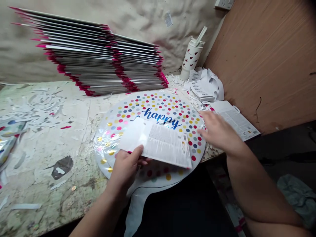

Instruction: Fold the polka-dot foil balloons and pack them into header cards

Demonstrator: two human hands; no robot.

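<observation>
Your left hand (125, 171) grips a printed paper card (165, 144) between thumb and fingers, and this card lies over a dotted foil balloon (160, 105), which is flat on the bench (49, 154). Your right hand (219, 131) is open with spread fingers, holding nothing, just beside the balloon edge. Behind them leans a stack of pink-edged sheets (98, 62)
</observation>
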